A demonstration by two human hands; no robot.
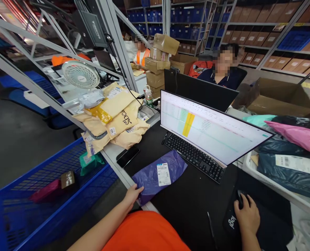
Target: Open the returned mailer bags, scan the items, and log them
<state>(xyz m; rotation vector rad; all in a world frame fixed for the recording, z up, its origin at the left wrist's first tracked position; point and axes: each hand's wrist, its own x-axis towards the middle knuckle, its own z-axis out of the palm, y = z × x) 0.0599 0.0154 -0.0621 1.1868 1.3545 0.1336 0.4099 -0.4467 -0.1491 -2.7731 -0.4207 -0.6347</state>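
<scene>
The purple parcel [159, 174], lying up-right across the worktop [191, 205], is gripped at its near end by the left hand [133, 195], while the mouse [241, 199] is cupped by the right hand [246, 214].

head cam: single view, worn on the person's head | faces forward and down over the tabletop [191, 195] | near: both forearms at the bottom edge, close | mid: monitor [209, 129], keyboard [194, 157] | far: shelving [262, 35] across the top | left: blue bin [52, 195] below the tabletop edge
</scene>
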